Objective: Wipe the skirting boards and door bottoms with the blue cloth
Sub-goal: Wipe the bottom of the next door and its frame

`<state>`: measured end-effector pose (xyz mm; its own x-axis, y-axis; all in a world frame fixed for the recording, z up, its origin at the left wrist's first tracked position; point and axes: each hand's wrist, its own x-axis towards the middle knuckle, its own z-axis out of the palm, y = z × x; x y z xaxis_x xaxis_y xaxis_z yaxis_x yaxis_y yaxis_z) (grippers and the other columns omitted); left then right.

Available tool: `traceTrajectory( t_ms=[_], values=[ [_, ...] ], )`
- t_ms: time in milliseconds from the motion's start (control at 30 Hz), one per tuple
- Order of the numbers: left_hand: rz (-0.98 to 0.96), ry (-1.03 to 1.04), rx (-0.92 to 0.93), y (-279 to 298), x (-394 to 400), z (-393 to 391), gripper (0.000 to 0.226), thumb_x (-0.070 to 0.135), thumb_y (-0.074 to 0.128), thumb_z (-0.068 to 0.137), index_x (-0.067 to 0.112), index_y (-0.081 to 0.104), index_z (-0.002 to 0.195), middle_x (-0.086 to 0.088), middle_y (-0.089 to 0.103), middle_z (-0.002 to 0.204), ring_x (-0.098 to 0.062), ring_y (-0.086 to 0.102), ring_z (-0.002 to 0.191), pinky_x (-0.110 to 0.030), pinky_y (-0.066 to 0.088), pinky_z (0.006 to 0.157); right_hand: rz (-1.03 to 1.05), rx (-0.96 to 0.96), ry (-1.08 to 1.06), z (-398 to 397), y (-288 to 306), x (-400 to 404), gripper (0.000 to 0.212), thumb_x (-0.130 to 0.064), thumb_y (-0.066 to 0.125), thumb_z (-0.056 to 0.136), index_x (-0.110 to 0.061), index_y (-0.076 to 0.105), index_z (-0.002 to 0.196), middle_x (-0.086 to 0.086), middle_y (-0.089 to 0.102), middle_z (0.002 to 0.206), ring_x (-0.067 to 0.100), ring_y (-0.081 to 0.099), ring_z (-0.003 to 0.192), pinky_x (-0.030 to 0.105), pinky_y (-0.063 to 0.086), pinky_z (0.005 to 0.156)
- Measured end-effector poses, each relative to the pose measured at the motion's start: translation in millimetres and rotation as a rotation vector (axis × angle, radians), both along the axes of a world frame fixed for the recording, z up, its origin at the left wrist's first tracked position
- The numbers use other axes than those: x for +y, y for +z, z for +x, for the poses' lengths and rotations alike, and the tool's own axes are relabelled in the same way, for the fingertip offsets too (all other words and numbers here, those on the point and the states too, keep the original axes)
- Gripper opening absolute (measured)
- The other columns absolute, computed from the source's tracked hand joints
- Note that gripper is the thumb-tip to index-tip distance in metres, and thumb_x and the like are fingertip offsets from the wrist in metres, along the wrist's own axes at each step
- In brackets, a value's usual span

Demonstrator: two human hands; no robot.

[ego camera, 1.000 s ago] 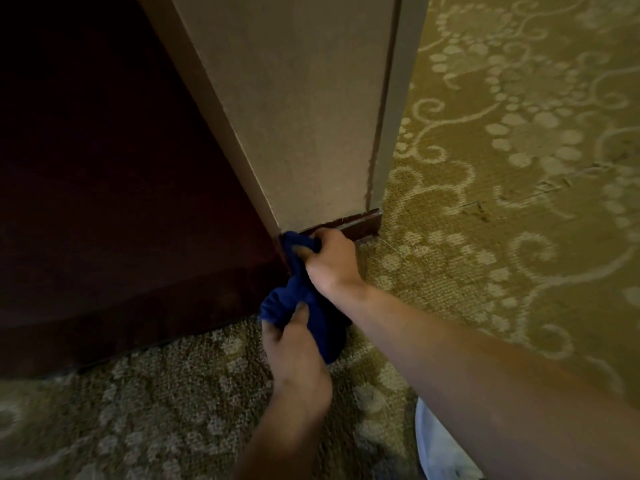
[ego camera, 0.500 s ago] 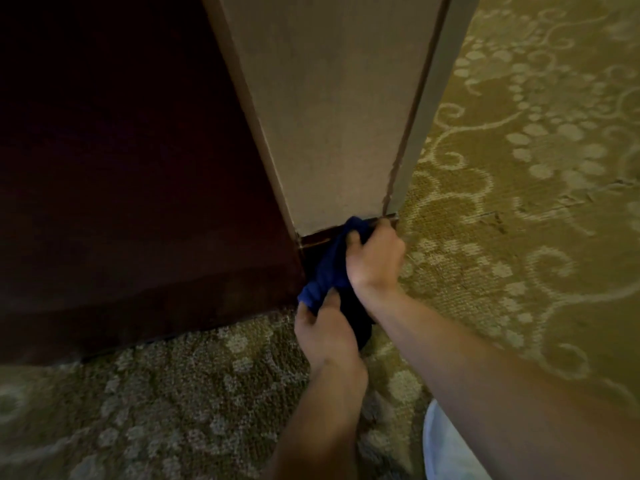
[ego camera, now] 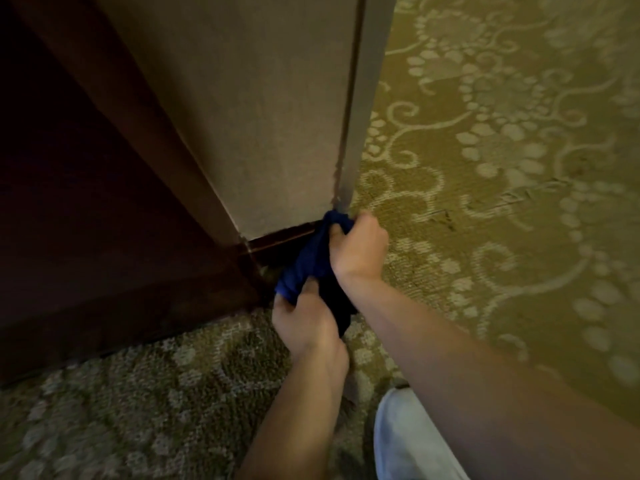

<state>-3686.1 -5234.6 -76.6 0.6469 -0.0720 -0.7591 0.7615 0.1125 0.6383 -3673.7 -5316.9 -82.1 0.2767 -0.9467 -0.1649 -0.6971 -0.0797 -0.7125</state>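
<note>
Blue cloth (ego camera: 313, 263), bunched (dark folds trailing toward 6 o'clock), pressed against the dark skirting (ego camera: 282, 239) at the wall corner.

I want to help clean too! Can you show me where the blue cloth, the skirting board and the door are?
blue cloth (ego camera: 313, 261): head view, its bunched middle.
skirting board (ego camera: 280, 238): head view, dark strip under the wall.
door (ego camera: 86, 202): head view, dark face at left.

Open carpet (ego camera: 502, 237) lies right of the wall corner (ego camera: 349, 174); a dark door (ego camera: 86, 220) blocks the left.
</note>
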Motion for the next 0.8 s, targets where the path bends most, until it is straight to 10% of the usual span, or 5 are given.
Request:
traceTrajectory(
  t_ms=[800],
  values=[
    [0.041, -0.162, -0.067, 2, 15, 3, 0.039, 0.009, 0.062, 0.096, 0.020, 0.058, 0.133, -0.005, 0.067, 0.123, -0.027, 0.066, 0.110, -0.048, 0.054, 0.097, -0.026, 0.031, 0.017, 2, 6, 8, 0.018, -0.019, 0.062, 0.089, -0.008, 0.068, 0.102, 0.015, 0.071, 0.102, 0.033, 0.065, 0.100, 0.036, 0.049, 0.083]
  ],
)
